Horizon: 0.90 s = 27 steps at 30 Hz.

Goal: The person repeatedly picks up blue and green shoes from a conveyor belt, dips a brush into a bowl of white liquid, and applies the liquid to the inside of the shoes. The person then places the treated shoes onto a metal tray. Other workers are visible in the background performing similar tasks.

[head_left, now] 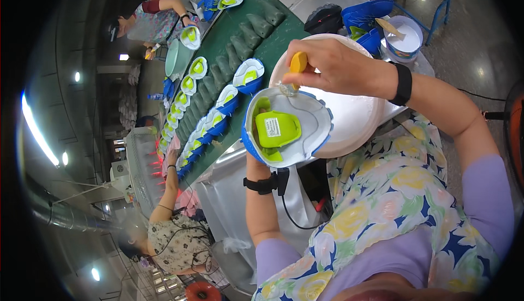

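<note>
My left hand (254, 163) is mostly hidden behind a blue shoe upper (305, 116), which it holds up with the pale underside facing me. A lime-green lining with a white label shows in the upper's opening. In my right hand (335, 67) is a brush with a yellow handle (298, 63), pinched between thumb and fingers. Its bristles touch the upper's pale surface near the top edge. Behind the upper stands a large white round basin (355, 129).
A green conveyor belt (240, 6) carries rows of blue uppers (249, 76) and grey shoe forms (250, 34). At the right stand a white bucket (404, 36) with a wooden paddle and more blue uppers (367, 14). Two co-workers (180, 238) work across the belt.
</note>
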Available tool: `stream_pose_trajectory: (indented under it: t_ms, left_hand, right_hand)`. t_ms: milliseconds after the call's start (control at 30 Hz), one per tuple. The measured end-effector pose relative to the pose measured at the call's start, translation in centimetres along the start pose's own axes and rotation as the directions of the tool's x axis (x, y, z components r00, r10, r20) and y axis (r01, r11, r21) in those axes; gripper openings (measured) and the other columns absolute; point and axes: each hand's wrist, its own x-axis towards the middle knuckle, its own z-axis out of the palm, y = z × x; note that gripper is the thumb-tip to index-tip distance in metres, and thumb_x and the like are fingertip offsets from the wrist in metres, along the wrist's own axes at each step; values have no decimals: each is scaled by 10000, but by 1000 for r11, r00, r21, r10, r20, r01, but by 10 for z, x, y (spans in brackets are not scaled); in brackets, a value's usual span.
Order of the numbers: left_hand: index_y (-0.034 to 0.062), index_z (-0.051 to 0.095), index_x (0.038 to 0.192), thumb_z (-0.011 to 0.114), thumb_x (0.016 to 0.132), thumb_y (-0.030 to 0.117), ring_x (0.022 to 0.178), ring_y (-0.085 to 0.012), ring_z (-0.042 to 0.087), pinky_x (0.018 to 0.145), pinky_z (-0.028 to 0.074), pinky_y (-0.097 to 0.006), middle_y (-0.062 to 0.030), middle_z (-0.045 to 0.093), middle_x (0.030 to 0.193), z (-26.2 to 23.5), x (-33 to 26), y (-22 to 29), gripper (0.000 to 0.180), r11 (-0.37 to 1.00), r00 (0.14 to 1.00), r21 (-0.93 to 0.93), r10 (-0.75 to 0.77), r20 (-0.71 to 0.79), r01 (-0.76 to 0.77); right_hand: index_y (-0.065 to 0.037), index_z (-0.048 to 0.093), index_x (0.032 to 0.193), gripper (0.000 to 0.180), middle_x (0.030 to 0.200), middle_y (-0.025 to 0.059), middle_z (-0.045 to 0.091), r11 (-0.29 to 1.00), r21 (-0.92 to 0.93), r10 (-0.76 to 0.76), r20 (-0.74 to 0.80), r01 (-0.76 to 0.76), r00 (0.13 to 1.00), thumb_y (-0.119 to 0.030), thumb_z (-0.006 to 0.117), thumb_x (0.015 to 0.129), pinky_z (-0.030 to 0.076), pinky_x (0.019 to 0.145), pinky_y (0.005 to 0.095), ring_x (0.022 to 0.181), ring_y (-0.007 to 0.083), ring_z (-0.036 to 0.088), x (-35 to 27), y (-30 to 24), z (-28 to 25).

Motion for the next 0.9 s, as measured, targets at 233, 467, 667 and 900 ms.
stream_pose_trajectory:
  t_ms: [233,467,667,900]
  left_hand:
    - [84,455,1425,449,1048,278,1202,-261,598,1035,501,-445,-87,587,1329,-21,39,16,424,474,913,805,361,192,-357]
    - [129,587,1217,518,1012,179,913,-212,665,695,578,-365,-71,649,1152,-103,159,19,222,977,911,213,97,-400,-11]
    - [79,553,1204,427,1010,58,962,-259,637,805,583,-408,-115,624,1132,-91,241,-1,232,987,935,142,125,-333,-82]
    - [88,417,1352,456,968,4,939,-276,680,767,612,-423,-140,594,1196,-100,298,-57,395,826,952,548,47,-303,134]
  right_hand:
    - [27,585,788,349,648,134,595,901,138,420,-33,-412,907,-284,727,862,440,539,356,569,217,576,-23,30,-4]
    - [-2,639,872,232,738,55,649,799,277,555,2,-533,832,-206,750,872,464,563,263,616,100,579,-69,36,-10]
    - [-10,637,908,215,800,107,681,788,234,586,-5,-569,810,-192,743,867,502,636,302,690,187,657,-95,53,1]
    - [-43,609,910,194,814,113,696,837,166,530,-17,-521,848,-119,768,828,526,634,322,706,244,689,-102,57,6]
